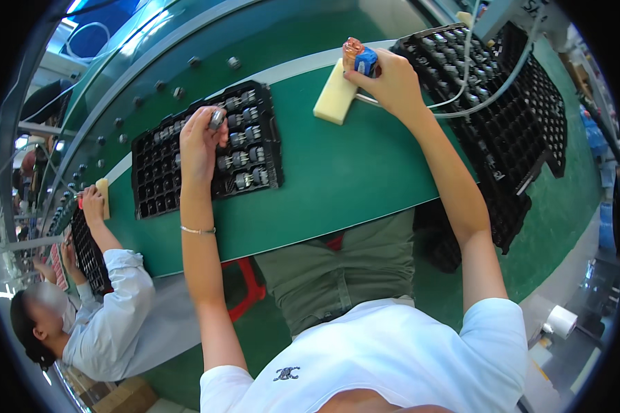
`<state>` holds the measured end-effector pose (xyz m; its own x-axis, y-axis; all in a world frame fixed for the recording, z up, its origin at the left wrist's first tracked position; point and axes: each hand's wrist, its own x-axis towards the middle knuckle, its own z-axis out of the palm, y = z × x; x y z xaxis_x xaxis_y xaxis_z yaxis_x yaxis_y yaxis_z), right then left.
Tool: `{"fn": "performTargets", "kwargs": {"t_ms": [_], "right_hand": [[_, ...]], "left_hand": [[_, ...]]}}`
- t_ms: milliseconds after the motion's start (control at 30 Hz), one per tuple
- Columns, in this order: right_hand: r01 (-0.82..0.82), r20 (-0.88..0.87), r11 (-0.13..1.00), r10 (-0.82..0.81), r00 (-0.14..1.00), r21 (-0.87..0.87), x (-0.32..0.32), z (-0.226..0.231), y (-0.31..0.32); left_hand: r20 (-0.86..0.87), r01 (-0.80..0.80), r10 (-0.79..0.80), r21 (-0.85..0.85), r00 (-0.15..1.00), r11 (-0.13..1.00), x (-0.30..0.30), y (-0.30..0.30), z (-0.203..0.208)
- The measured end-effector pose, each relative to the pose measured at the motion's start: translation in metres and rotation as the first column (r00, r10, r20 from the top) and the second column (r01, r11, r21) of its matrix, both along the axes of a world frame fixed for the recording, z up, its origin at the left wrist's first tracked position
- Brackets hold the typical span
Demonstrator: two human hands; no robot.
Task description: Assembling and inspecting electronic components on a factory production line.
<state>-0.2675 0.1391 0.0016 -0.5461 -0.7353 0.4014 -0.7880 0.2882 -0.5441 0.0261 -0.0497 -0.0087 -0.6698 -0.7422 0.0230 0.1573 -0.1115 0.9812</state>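
Your left hand [200,146], left of centre in the frame, has its thumb and fingers closed in a pinch around a small metal part [218,119]. That part is raised over the black tray [160,177], and the fingertip hold leaves much of its metal face uncovered, probably so that you can see it and turn it easily.

Your right hand [396,81], at upper centre-right, is closed around a blue and copper-coloured bundle [366,62]; its exact kind is hard to tell. You grip it from the side, with its copper end pointing away from you, which seems to leave that end free. It is at the far end of the yellow sponge [332,100]; whether they touch cannot be told.

The tray lies flat on the green table [344,165], likely because its pockets hold the parts upright and apart; those on its right side are filled, while many at lower left are bare. More black trays [506,148] overlap at upper right, seemingly kept within your right arm's reach, with a white cable [468,51] running across them.
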Motion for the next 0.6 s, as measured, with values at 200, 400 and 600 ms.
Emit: {"fn": "performTargets", "kwargs": {"t_ms": [200,400,600], "right_hand": [[-0.129,0.407,0.972,0.201,0.891,-0.198,-0.019,0.015,0.026],[0.122,-0.154,0.992,-0.125,0.980,-0.027,-0.036,0.092,0.077],[0.392,-0.443,0.762,-0.155,0.883,0.515,-0.118,0.115,0.111]], "left_hand": [[0.068,-0.028,0.033,-0.072,0.997,0.997,0.000,0.008,-0.007],[0.110,-0.055,0.068,-0.119,0.992,0.991,0.004,0.013,-0.001],[0.114,-0.039,0.056,-0.150,0.992,0.988,-0.004,0.012,-0.003]]}}
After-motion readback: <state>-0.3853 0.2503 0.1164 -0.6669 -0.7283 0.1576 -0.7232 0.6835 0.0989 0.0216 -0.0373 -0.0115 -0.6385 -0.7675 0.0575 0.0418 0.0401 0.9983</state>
